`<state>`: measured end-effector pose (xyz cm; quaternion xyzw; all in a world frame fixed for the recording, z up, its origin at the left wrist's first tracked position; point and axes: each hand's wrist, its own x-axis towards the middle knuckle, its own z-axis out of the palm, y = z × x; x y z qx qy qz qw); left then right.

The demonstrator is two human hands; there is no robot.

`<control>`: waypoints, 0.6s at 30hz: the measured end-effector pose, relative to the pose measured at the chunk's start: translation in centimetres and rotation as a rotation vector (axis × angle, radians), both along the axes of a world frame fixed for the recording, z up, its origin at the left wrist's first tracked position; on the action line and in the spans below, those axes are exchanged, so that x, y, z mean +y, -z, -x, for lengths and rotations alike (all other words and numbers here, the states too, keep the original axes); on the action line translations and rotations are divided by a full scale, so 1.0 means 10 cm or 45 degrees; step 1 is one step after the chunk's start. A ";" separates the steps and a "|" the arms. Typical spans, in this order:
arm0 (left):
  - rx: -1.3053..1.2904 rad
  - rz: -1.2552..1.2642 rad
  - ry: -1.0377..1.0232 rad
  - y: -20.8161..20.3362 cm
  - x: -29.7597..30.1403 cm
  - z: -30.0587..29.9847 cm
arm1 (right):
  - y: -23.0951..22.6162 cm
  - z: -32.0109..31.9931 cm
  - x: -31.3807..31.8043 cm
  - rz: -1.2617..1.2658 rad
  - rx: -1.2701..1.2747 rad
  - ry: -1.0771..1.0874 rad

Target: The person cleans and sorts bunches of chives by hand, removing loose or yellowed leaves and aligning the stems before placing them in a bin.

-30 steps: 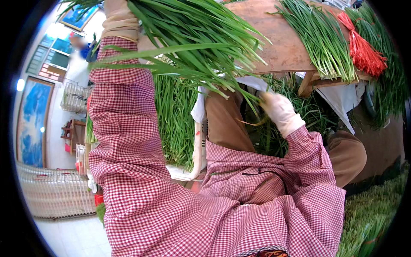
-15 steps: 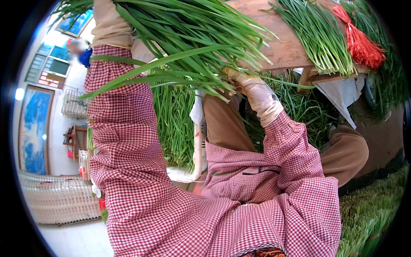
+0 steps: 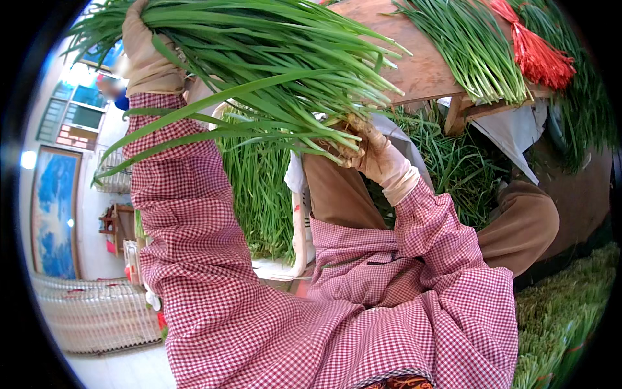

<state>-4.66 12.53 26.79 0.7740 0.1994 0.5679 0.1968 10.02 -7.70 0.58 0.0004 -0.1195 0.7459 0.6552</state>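
Observation:
A large bunch of garlic chives (image 3: 259, 52), long flat green leaves with pale stem ends to the right, spans the top of the view. My left hand (image 3: 148, 55), in a pale glove, is closed round its leafy side; the fingers are partly hidden by leaves. Below the stem ends, my right hand (image 3: 372, 152), gloved with soiled fingertips, curls its fingers round a few lower stems. Several longer leaves stick out leftward across my left sleeve.
A wooden table (image 3: 414, 61) carries another bunch of chives (image 3: 470, 55) and a bundle of red ties (image 3: 534, 55). A white-rimmed crate (image 3: 299, 240) of chives stands below my arms. Loose leaves (image 3: 463, 162) heap under the table; more greens (image 3: 570, 318) lie at lower right.
My left hand and the bunch have shifted left. My right hand has come slightly lower and nearer, its fingers curled round the lower stems.

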 end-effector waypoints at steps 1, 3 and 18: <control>-0.079 0.063 0.048 0.01 -0.02 -0.02 | -0.04 0.01 -0.03 0.065 -0.013 0.060; -0.212 0.189 0.139 0.05 -0.03 -0.06 | 0.04 -0.04 0.02 -0.176 -0.072 0.012; 0.112 0.027 -0.216 0.16 -0.12 -0.11 | 1.09 -0.75 -0.41 0.352 -0.623 0.358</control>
